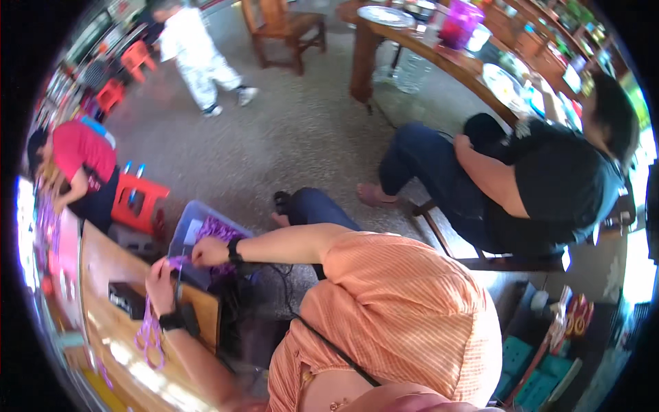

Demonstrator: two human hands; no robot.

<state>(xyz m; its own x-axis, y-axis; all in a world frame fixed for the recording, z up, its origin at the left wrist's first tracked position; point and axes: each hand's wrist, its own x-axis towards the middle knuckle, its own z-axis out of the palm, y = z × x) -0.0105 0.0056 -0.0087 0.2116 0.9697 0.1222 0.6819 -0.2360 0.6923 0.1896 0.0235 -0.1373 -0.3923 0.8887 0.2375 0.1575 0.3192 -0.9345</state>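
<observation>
My left hand point(160, 287), a black band at its wrist, is closed on a purple cord point(180, 261) at the edge of the wooden table. Loops of purple cord point(149, 338) hang below that hand over the tabletop. Close by, my right hand point(210, 252), also with a black wristband, pinches the other side of the same cord above a plastic bin point(184, 230). A heap of purple cords point(221, 232) fills the bin. The cord's fine details are too small to make out.
A dark box-like object point(127, 300) lies on the wooden table point(103, 261). Beyond the bin stands a red stool point(141, 202), near a person in red point(82, 151) bent over purple cords. Another person in black point(563, 178) sits at right. Someone in white point(195, 51) stands farther off.
</observation>
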